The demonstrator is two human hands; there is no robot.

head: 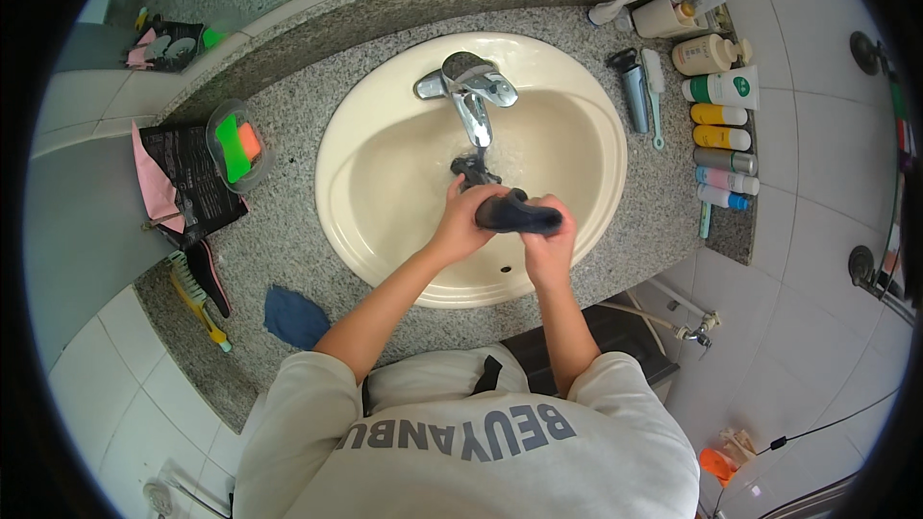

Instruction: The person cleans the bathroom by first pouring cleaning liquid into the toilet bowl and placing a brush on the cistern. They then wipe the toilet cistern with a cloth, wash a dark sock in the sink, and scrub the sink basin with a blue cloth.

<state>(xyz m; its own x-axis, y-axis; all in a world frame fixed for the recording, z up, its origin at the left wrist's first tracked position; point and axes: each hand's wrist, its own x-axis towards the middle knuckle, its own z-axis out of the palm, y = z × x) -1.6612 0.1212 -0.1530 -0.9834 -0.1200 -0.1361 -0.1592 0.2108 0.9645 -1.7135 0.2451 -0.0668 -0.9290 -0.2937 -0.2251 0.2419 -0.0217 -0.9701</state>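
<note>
A wet, dark cloth item (518,216), possibly a sock, is stretched between my two hands over the front part of a cream oval sink (346,259). My left hand (465,223) grips its left end, and my right hand (551,241) grips its right end. Below the chrome faucet (472,104), water runs onto another dark, wet cloth part (472,169) beside my left fingers; whether it joins the held piece, I cannot tell. Water ripples in the basin under the spout. A folded blue cloth (294,317) lies on the granite counter, left of my left forearm.
Left on the counter are a plastic bowl (263,171) with a green item and orange sponge, a black pouch (195,213), a comb (189,277) and a yellow-handled brush (209,324). To the right lie an electric shaver (636,97), a white-bristled brush (655,97) and several bottles and tubes.
</note>
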